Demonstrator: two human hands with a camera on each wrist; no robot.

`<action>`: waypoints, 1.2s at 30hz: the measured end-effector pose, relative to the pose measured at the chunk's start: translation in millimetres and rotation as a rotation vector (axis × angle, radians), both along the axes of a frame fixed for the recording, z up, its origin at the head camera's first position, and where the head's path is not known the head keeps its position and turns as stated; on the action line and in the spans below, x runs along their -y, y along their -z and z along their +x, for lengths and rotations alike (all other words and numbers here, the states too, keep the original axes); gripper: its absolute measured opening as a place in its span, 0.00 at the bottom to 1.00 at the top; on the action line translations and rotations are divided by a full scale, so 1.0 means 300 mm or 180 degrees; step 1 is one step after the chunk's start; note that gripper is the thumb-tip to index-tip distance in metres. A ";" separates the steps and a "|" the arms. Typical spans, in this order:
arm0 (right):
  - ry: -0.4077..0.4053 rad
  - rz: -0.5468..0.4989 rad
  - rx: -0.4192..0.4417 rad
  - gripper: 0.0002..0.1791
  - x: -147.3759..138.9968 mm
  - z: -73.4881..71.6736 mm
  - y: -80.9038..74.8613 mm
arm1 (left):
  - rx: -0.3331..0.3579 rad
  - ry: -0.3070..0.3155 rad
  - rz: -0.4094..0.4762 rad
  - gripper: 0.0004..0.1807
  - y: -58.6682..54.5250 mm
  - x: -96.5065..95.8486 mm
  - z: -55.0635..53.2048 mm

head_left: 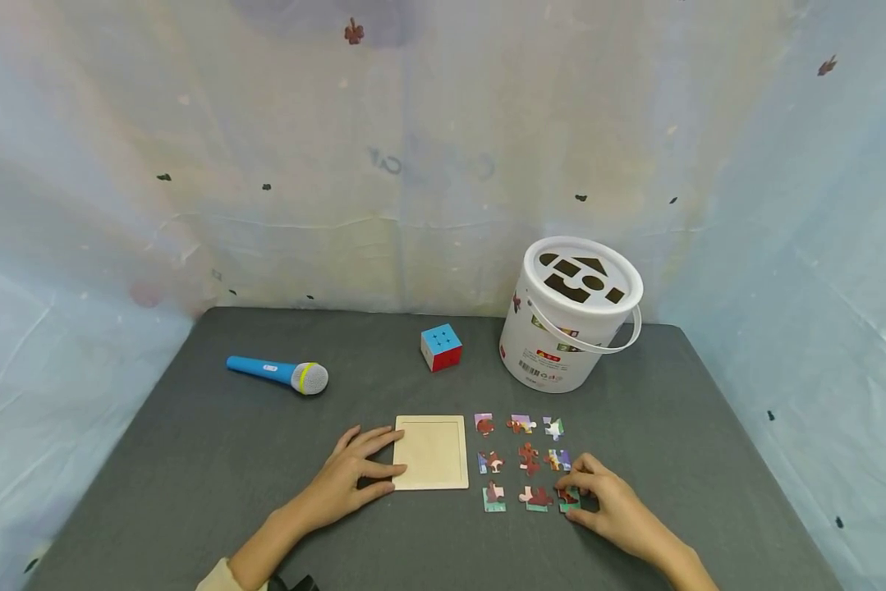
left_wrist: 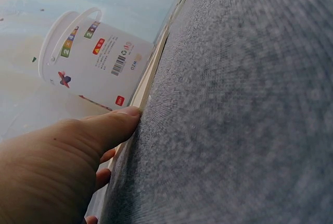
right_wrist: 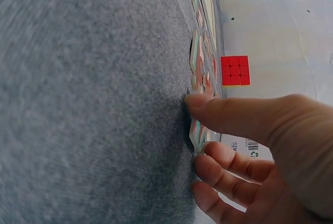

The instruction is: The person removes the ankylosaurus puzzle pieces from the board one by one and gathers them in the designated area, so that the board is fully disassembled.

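In the head view a square wooden puzzle tray (head_left: 431, 452) with a raised rim lies flat on the table. My left hand (head_left: 363, 469) rests at its left side, fingers extended, their tips touching the rim. The left wrist view has the thumb (left_wrist: 117, 125) against the tray's edge. Right of the tray, several jigsaw pieces (head_left: 529, 460) lie spaced apart in rows. My right hand (head_left: 611, 502) pinches the jigsaw piece (head_left: 570, 506) at the near right corner between thumb and fingers. That piece (right_wrist: 195, 133) is partly covered by the thumb in the right wrist view.
Behind the pieces stands a white lidded bucket (head_left: 542, 353) with shaped holes and a handle. A puzzle cube (head_left: 441, 346) sits at the back middle of the grey table (head_left: 191, 460). To the left lies a blue toy microphone (head_left: 276, 373). Patterned sheeting surrounds the table.
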State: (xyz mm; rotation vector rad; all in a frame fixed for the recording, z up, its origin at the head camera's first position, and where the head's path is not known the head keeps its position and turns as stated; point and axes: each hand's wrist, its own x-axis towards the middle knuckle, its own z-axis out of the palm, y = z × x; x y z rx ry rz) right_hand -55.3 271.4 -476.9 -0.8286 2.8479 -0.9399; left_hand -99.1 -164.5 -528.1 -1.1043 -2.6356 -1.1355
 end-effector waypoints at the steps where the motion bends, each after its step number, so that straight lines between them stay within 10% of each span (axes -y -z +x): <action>1: 0.0005 0.0004 -0.0004 0.18 0.001 0.000 0.000 | -0.0002 -0.0001 0.0005 0.19 0.000 0.000 0.000; 36: 0.0005 -0.0050 -0.0015 0.20 0.006 0.006 0.015 | -0.0091 -0.0006 0.0000 0.19 -0.001 -0.001 0.002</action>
